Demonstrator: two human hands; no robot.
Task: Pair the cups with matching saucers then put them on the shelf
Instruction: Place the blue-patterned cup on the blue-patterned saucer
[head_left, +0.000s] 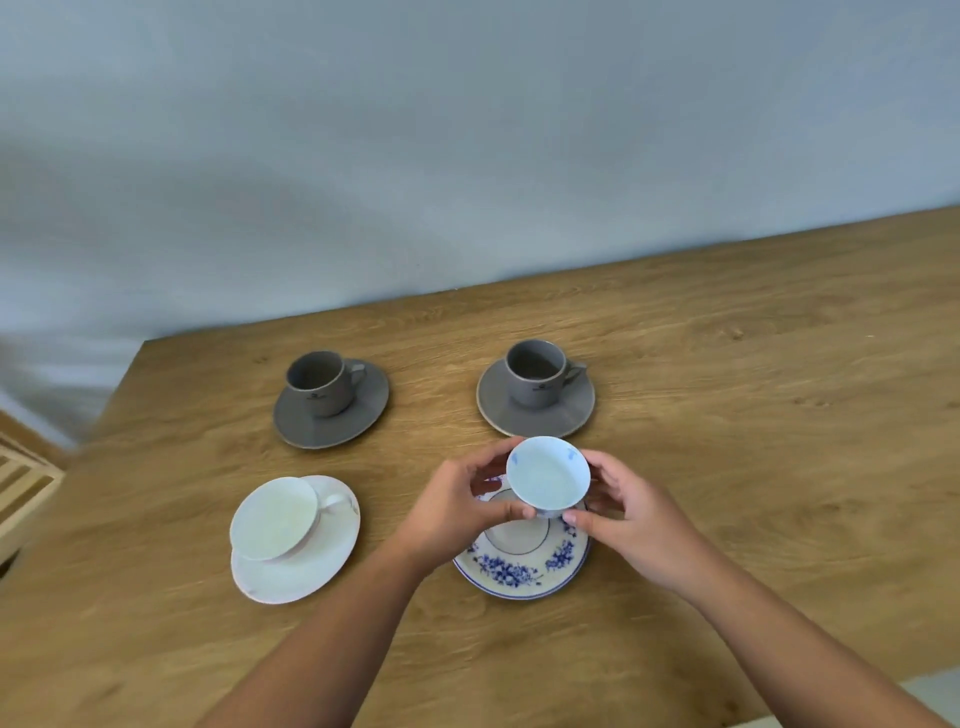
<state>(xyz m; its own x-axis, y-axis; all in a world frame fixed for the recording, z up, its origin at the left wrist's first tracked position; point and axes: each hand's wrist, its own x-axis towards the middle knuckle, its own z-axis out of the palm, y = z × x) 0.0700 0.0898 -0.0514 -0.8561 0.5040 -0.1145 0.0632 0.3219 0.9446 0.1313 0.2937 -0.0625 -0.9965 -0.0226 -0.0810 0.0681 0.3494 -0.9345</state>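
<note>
A white cup with blue marks (548, 478) is held between my left hand (457, 512) and my right hand (628, 514), over a blue-flowered saucer (519, 569). Whether the cup touches the saucer is hidden by my fingers. Two grey cups stand on grey saucers at the back: one on the left (318, 382) and one on the right (536, 371). At the front left a white cup (275, 517) sits on a white saucer (306, 571).
The wooden table (727, 415) stands against a pale wall; its left edge (122, 384) runs diagonally. A slatted wooden piece (23, 488) stands at the far left, below the table's level.
</note>
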